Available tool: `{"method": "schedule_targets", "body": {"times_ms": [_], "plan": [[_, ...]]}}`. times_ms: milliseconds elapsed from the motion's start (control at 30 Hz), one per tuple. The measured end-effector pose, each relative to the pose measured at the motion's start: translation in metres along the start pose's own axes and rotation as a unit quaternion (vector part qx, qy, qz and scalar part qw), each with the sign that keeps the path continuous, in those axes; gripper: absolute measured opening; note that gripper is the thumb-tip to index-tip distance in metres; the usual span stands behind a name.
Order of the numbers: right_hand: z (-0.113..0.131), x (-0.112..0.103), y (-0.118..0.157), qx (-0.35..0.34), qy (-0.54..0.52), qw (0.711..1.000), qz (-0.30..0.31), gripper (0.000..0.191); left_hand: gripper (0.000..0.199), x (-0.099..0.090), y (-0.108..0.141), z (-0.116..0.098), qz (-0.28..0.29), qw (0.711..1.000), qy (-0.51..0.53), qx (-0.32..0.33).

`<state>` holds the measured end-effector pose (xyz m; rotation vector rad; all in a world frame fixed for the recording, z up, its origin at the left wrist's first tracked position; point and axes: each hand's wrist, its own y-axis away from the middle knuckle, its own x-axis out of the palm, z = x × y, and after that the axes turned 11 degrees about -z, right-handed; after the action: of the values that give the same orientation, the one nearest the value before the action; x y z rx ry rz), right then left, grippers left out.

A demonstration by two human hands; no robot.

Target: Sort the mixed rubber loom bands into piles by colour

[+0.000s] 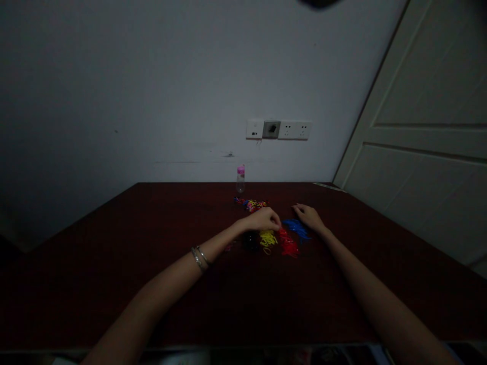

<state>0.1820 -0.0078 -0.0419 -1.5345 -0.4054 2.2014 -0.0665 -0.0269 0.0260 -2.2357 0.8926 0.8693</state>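
Several small coloured bands lie in piles on the dark red table. My left hand [263, 220], with bracelets at the wrist, has its fingers pinched together at the top of the red pile [288, 244]; what they hold is too small to make out. Under that hand are the yellow pile [268, 239] and a black pile [250, 240]. The blue pile [297, 228] lies between the red one and my right hand [309, 216], which rests on the table with its fingers stretched out. Behind my left hand is a mixed-colour heap [254, 204].
A small clear bottle with a pink top [241, 178] stands behind the mixed heap. Sockets [294, 130] are set in the wall beyond the table [171, 218]. A white panelled door [426, 132] stands at the right. The table's front edge runs along the bottom.
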Motion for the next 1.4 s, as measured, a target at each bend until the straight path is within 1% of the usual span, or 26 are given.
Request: {"method": "schedule_targets", "body": {"times_ms": [100, 200, 300, 367, 400, 467, 533, 567, 700, 800, 933, 1067, 1200, 1267, 1400], "plan": [[0.000, 0.000, 0.000, -0.004, -0.001, 1.000, 0.000, 0.047, 0.023, -0.016, 0.004, 0.023, -0.066, 0.997, 0.014, -0.028], [0.000, 0.001, 0.001, -0.001, -0.002, 1.000, -0.006, 0.046, 0.029, -0.036, 0.013, 0.058, -0.173, 0.983, 0.004, -0.061], [-0.001, 0.003, 0.000, 0.001, -0.007, 1.000, -0.009, 0.047, 0.033, -0.056, 0.026, 0.096, -0.290, 0.950, 0.006, -0.119], [-0.001, 0.004, 0.000, -0.005, -0.008, 1.000, -0.010, 0.046, 0.036, -0.066, 0.034, 0.117, -0.344, 0.925, 0.037, -0.160], [-0.002, 0.004, 0.000, -0.012, -0.006, 1.000, -0.009, 0.045, 0.037, -0.069, 0.037, 0.124, -0.359, 0.913, 0.062, -0.185], [-0.001, 0.004, 0.000, -0.023, 0.003, 1.000, -0.007, 0.044, 0.038, -0.073, 0.042, 0.135, -0.383, 0.891, 0.116, -0.216], [-0.001, 0.003, 0.001, -0.032, 0.013, 0.999, -0.006, 0.044, 0.038, -0.073, 0.043, 0.139, -0.387, 0.882, 0.150, -0.223], [0.000, 0.003, 0.001, -0.035, 0.018, 0.999, -0.006, 0.045, 0.037, -0.072, 0.043, 0.140, -0.384, 0.883, 0.155, -0.221], [0.001, 0.002, 0.002, -0.057, 0.030, 0.998, 0.001, 0.043, 0.038, -0.069, 0.043, 0.141, -0.360, 0.899, 0.140, -0.205], [-0.001, 0.004, 0.001, -0.065, 0.028, 0.998, -0.001, 0.041, 0.038, -0.069, 0.044, 0.142, -0.358, 0.903, 0.127, -0.200], [-0.006, 0.005, -0.003, -0.055, 0.002, 0.998, -0.008, 0.040, 0.037, -0.070, 0.046, 0.139, -0.355, 0.906, 0.116, -0.198], [-0.005, 0.001, -0.011, -0.046, -0.041, 0.998, -0.013, 0.035, 0.036, -0.070, 0.047, 0.138, -0.355, 0.907, 0.116, -0.194], [0.007, -0.001, -0.025, -0.049, -0.071, 0.996, -0.030, 0.032, 0.035, -0.070, 0.045, 0.141, -0.356, 0.907, 0.116, -0.194], [0.019, 0.001, -0.033, -0.041, -0.095, 0.994, -0.028, 0.031, 0.034, -0.070, 0.044, 0.143, -0.354, 0.907, 0.116, -0.197], [0.046, 0.010, -0.047, -0.004, -0.151, 0.988, -0.016, 0.027, 0.035, -0.070, 0.045, 0.145, -0.350, 0.908, 0.116, -0.198]]}}
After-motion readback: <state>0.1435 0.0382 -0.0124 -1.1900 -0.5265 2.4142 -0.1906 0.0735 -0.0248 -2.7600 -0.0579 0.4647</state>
